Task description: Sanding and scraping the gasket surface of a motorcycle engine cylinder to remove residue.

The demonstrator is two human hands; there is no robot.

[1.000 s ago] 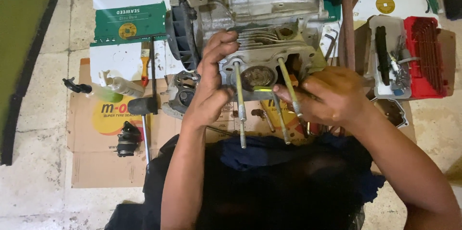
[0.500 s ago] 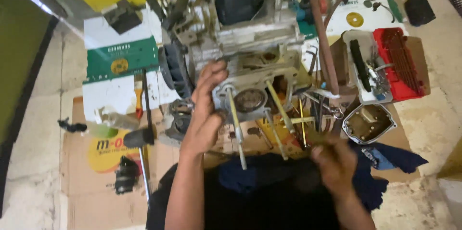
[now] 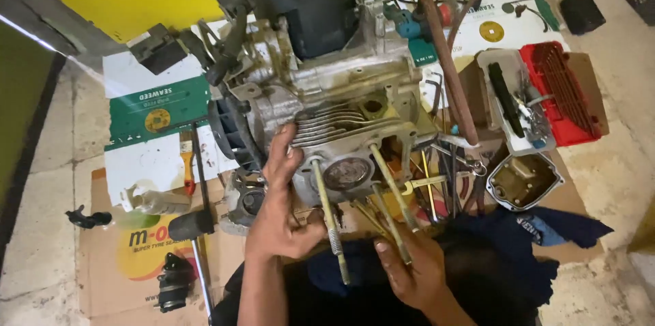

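Head view: an engine lies on cardboard on the floor, its finned cylinder block facing the person, with the round piston top showing in the bore. Long studs stick out of the block towards the person.

The left hand is at 7 o'clock from the bore. Its fingers reach up along the left side of the block and touch the fins, while the thumb lies against the left stud; the fingers are loosely spread, not pinching anything that can be made out.

The right hand sits at 5 o'clock from the bore, palm partly up. Its fingers are curled around the near end of the right stud, thumb pressed beside it. A third stud runs just above, apart from the hand.

At 9 o'clock from the engine lies a green box, and below it a hammer with a black head. At 3 o'clock stand a red grille and a white tray of tools; a metal cover lies at 4 o'clock, with a blue cloth beneath it. A copper pipe slants across the engine's right side.
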